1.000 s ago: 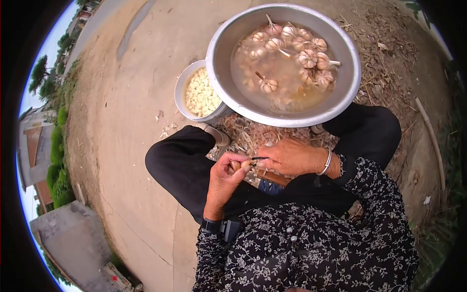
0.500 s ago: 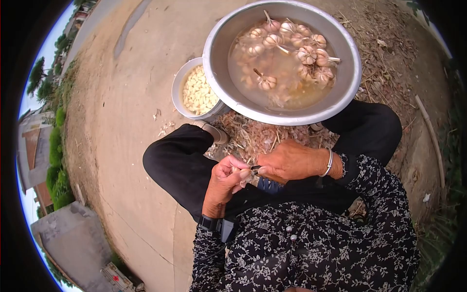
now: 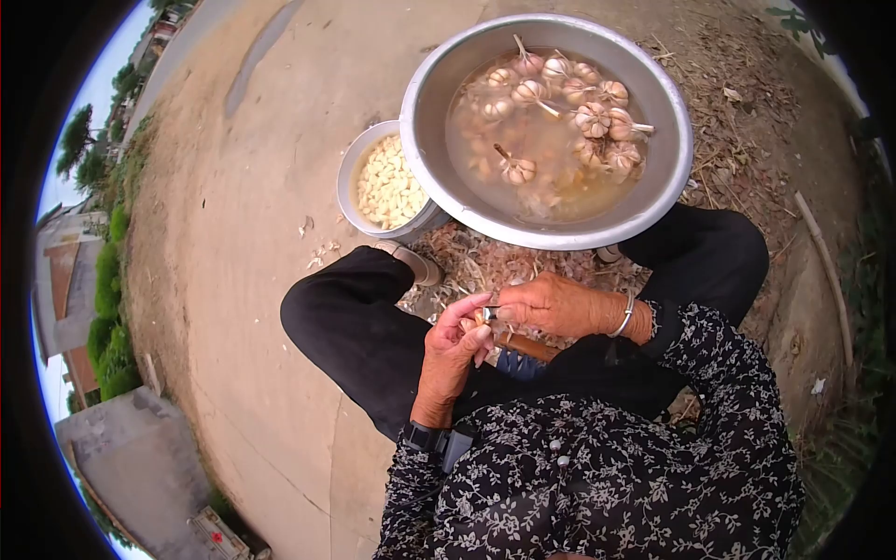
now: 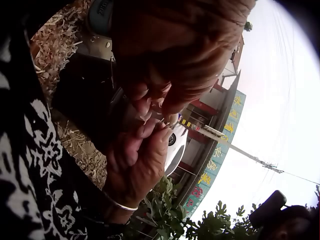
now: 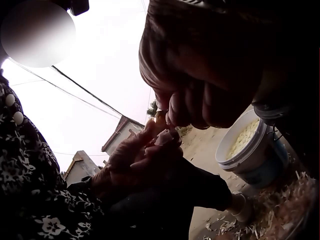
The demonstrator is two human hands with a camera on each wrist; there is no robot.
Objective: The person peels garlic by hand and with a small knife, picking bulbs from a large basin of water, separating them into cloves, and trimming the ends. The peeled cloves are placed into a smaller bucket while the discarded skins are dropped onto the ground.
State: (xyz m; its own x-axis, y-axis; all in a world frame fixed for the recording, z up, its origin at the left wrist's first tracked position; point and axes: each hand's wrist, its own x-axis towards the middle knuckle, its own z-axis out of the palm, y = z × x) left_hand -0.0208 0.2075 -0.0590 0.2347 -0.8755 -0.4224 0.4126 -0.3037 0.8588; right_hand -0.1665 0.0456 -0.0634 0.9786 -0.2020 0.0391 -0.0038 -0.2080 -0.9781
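Note:
In the head view my left hand [image 3: 448,359] pinches garlic cloves [image 3: 478,318] between thumb and fingers. My right hand [image 3: 560,306], with a bangle on its wrist, grips a small knife whose short blade [image 3: 491,315] lies against the garlic. Its handle is hidden inside the fist. Both hands meet over the lap, fingertips almost touching. A pale flap of skin [image 5: 163,137] shows at the left fingers in the right wrist view. Beyond the hands, a large metal basin [image 3: 425,177] holds cloudy water with several whole garlic bulbs [image 3: 592,119] floating in it.
Left of the basin stands a white bucket [image 3: 347,191] of peeled cloves [image 3: 387,187]. Dry garlic skins [image 3: 467,257] litter the ground between the feet. A brown wooden piece [image 3: 527,347] shows below the right hand. At the far right lies a long stick [image 3: 826,271].
The knife blade has turned from a thin dark line to a shiny face. My left hand has shifted slightly right, and the skin flap that hung below it has moved out of the head view.

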